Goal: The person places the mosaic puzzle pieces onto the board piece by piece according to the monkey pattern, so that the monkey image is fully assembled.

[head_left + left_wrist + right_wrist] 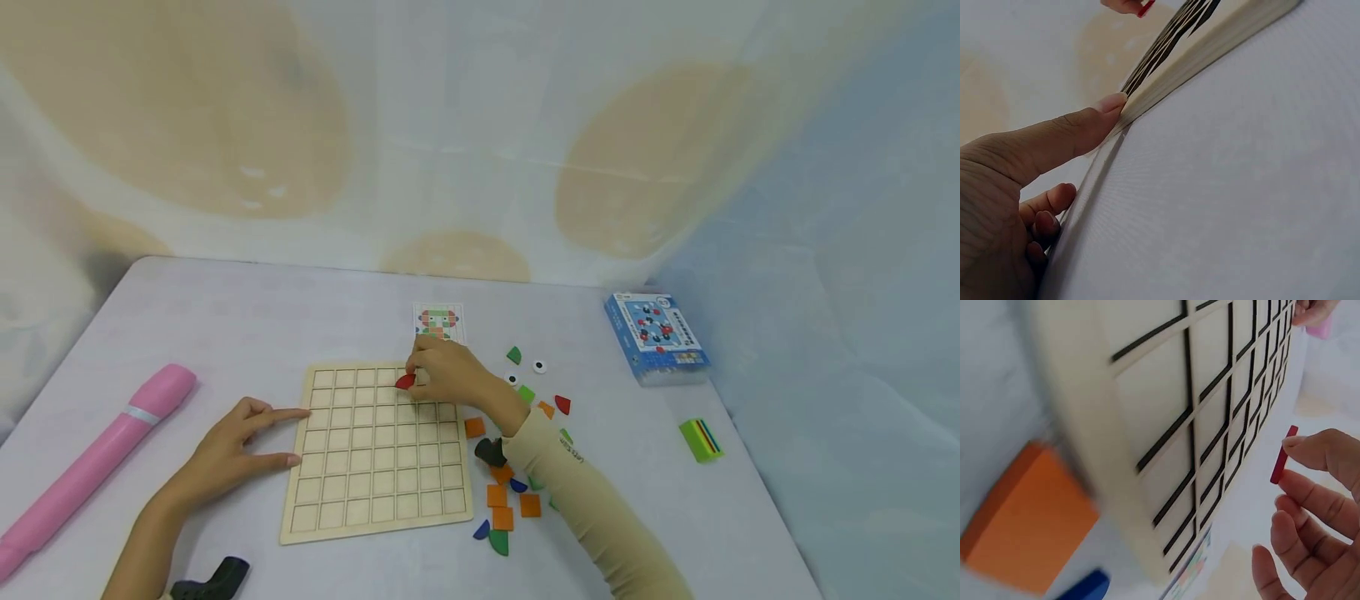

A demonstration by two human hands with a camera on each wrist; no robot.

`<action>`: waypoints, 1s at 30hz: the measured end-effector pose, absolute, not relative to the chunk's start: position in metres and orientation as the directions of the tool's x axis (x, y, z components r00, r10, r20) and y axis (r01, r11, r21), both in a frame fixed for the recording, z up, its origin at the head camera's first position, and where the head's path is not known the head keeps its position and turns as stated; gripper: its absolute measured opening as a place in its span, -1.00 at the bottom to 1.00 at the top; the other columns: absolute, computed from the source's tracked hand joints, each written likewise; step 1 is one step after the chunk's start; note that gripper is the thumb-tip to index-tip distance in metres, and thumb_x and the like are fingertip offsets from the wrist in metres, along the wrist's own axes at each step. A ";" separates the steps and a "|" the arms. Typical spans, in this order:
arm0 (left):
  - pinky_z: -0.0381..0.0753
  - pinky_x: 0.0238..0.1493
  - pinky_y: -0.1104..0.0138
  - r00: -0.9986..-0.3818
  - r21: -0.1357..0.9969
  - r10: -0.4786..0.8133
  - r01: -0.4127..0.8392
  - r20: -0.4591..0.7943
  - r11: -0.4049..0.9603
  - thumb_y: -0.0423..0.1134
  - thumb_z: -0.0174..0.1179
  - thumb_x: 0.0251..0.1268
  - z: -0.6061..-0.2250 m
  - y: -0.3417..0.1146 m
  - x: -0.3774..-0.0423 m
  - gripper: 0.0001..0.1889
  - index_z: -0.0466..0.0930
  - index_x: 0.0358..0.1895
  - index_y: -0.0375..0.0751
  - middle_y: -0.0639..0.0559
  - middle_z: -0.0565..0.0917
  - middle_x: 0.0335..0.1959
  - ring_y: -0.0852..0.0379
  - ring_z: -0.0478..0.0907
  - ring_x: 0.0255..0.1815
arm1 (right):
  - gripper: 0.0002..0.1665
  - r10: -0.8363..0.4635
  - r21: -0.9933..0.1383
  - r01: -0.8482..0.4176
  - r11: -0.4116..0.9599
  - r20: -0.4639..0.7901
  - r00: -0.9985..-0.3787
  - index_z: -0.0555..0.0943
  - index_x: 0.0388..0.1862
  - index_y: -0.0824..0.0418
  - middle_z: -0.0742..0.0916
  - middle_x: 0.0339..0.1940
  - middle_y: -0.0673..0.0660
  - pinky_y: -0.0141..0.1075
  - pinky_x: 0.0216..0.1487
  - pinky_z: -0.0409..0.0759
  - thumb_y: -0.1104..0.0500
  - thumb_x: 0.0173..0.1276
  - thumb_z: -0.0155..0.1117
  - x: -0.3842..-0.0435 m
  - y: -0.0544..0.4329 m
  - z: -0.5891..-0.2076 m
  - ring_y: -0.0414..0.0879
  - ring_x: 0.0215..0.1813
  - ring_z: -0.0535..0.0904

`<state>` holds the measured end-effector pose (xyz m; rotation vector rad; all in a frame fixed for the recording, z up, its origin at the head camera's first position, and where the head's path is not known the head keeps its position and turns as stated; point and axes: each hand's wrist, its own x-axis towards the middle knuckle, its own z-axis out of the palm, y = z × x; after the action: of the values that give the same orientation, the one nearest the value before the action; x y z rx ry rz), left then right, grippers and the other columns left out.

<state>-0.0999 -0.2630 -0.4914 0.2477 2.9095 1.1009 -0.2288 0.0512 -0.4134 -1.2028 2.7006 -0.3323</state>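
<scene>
A wooden grid board (381,454) lies on the table with bare square cells. My left hand (232,446) is at its left edge, thumb and index finger stretched out against the rim; in the left wrist view the thumb (1060,134) presses the board's side. Over the far rows, my right hand (450,372) pinches a red quarter-round piece (406,382) between thumb and index finger. Seen edge-on in the right wrist view, the red piece (1284,455) is held above the board. A pattern card (439,315) lies behind the board, partly covered by the right hand.
Loose orange squares (530,505), green pieces (498,542), blue half-rounds (482,530) and eye discs (540,367) are scattered right of the board. Farther right are a blue box (657,337) and a green block (701,440). A pink tube (97,467) lies at the left.
</scene>
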 end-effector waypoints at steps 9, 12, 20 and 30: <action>0.22 -0.17 0.29 -0.988 0.671 0.155 0.128 0.019 0.731 0.11 0.50 0.00 -0.487 -0.264 -0.099 -0.37 0.61 0.23 0.20 -0.01 0.39 -0.12 0.06 0.29 -0.14 | -0.70 -0.807 -0.252 -0.771 0.585 -0.082 -0.585 0.74 -0.07 0.10 0.64 -0.09 -0.01 -0.49 -0.22 0.43 -0.02 0.31 0.40 -0.224 0.011 -0.414 -0.22 -0.20 0.53; 0.22 -0.19 0.30 -0.988 0.670 0.155 0.129 0.021 0.731 0.11 0.49 0.00 -0.486 -0.265 -0.098 -0.38 0.61 0.23 0.20 0.00 0.39 -0.13 0.07 0.29 -0.16 | -0.72 -0.817 -0.230 -0.786 0.574 -0.097 -0.568 0.74 -0.06 0.06 0.63 -0.11 -0.02 -0.50 -0.26 0.41 -0.02 0.33 0.37 -0.221 -0.001 -0.415 -0.24 -0.22 0.50; 0.22 -0.21 0.29 -0.988 0.666 0.155 0.133 0.027 0.734 0.12 0.49 0.01 -0.485 -0.265 -0.097 -0.38 0.60 0.23 0.22 0.02 0.39 -0.14 0.07 0.29 -0.18 | -0.75 -0.826 -0.191 -0.804 0.563 -0.100 -0.554 0.73 -0.05 0.03 0.63 -0.10 -0.05 -0.48 -0.24 0.40 0.01 0.33 0.35 -0.221 -0.020 -0.420 -0.25 -0.22 0.50; 0.23 -0.22 0.32 -0.985 0.663 0.159 0.162 0.065 0.731 0.10 0.50 0.00 -0.487 -0.265 -0.096 -0.39 0.61 0.22 0.22 0.05 0.40 -0.17 0.14 0.29 -0.22 | -0.72 -0.827 -0.186 -0.807 0.561 -0.084 -0.555 0.73 0.00 0.00 0.63 -0.12 -0.06 -0.48 -0.26 0.41 -0.02 0.36 0.33 -0.224 -0.030 -0.429 -0.25 -0.26 0.50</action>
<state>-0.0959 -0.2652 -0.4868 0.2713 2.9255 1.1216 -0.2242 -0.0304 -0.4291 -1.3885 2.6294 -0.1883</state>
